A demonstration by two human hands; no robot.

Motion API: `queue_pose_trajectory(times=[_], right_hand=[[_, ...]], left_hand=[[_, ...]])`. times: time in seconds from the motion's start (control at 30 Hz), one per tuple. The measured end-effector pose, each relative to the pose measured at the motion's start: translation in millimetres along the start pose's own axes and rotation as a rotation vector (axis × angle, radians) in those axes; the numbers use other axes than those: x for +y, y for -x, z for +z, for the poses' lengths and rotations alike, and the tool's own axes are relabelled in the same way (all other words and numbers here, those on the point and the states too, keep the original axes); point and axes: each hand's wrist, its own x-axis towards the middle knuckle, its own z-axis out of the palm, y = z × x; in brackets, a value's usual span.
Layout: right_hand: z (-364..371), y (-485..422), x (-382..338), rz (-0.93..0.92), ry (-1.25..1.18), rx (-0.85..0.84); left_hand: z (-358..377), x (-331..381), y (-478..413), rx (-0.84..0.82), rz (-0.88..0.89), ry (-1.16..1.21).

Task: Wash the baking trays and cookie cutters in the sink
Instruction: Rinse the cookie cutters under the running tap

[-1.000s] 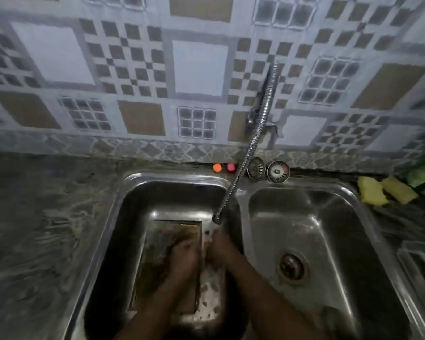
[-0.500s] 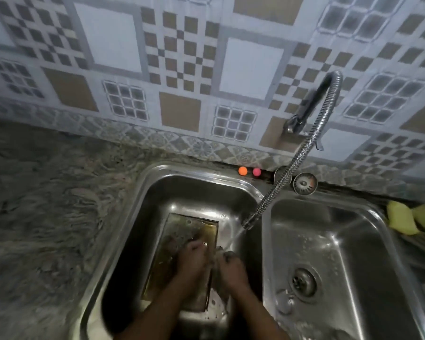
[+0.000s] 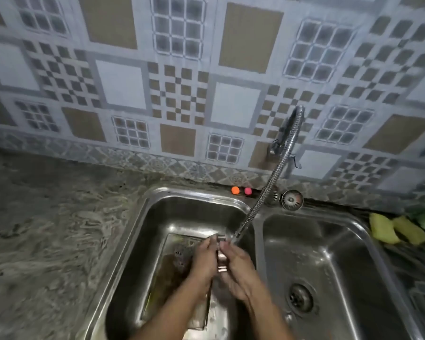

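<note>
Pinched at lower centre of the frame: a small metal cookie cutter (image 3: 221, 255), gripped from both sides by left hand (image 3: 203, 262) and right hand (image 3: 239, 274), fingers curled round it, just below the hose nozzle (image 3: 236, 235). Turn slowly to rinse the inner rim all round. Rub seams with thumbs, lightly, given probably sharp edges. Hold low over the baking tray (image 3: 162, 285) lying in the left basin of the sink (image 3: 194, 191), to limit splash.

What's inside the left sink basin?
A baking tray lies there; above it the left hand and right hand hold a small metal cutter. What lies beneath the tray is covered.
</note>
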Motion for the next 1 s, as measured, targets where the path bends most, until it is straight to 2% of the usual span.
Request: queue_pose_trajectory(times=[0.07,0.13,0.2,0.27,0.33,0.4,0.53,0.63,0.73,0.87,1.0], right_hand=[[-3,3,-6,-0.066,0.126,0.013],[-5,0,-10,-0.125,0.309,0.104],[-6,-4,-11,-0.145,0.382,0.195],[-8,-6,-7,-0.175,0.414,0.214],[-6,-5,-2,-0.187,0.424,0.153],[0,0,-3,-0.147,0.314,0.101],[4,3,-2,-0.140,0.052,-0.037],[3,8,-1,-0.207,-0.065,0.021],[-3,7,1,-0.304,0.070,0.150],[-11,-3,6,-0.433,0.333,0.266],[-20,-4,10,-0.448,0.363,0.287]], left_hand=[[3,3,5,-0.030,-0.029,0.055],[4,3,11,-0.040,-0.050,0.074],[5,-1,9,-0.046,-0.041,0.054],[5,0,8,-0.049,-0.018,0.026],[4,2,6,-0.033,0.015,-0.004],[2,3,5,-0.010,0.031,0.000],[4,13,12,-0.023,-0.079,0.256],[1,20,5,-0.009,-0.169,0.300],[2,19,0,0.016,-0.165,0.203],[2,17,3,0.041,-0.174,0.226],[0,10,5,-0.007,-0.158,0.149]])
